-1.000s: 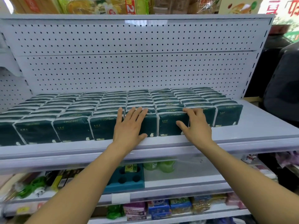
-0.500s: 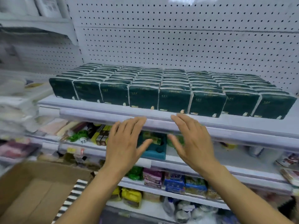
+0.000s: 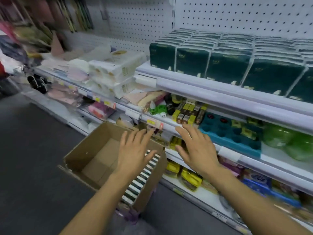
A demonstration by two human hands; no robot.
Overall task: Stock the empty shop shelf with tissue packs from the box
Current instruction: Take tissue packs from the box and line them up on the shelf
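Note:
Dark green tissue packs (image 3: 225, 65) stand in tight rows on the white shop shelf (image 3: 211, 92) at the upper right. A brown cardboard box (image 3: 88, 155) sits open on the floor below, with a single row of green-and-white tissue packs (image 3: 140, 180) along its right wall and a bare bottom elsewhere. My left hand (image 3: 133, 150) hovers over the box with its fingers spread, holding nothing. My right hand (image 3: 196, 148) is beside it, above the box's right edge and in front of the lower shelves, also spread and holding nothing.
White tissue bundles (image 3: 115, 70) lie on the shelf to the left of the green packs. Lower shelves hold a teal tray (image 3: 230, 136), green containers (image 3: 288, 141), small boxes and yellow packets (image 3: 189, 178). Dark grey floor (image 3: 33, 150) spreads to the left of the box.
Both hands have left the packs on the shelf and dropped toward the box. The view has swung down and left, bringing the box and the floor into sight.

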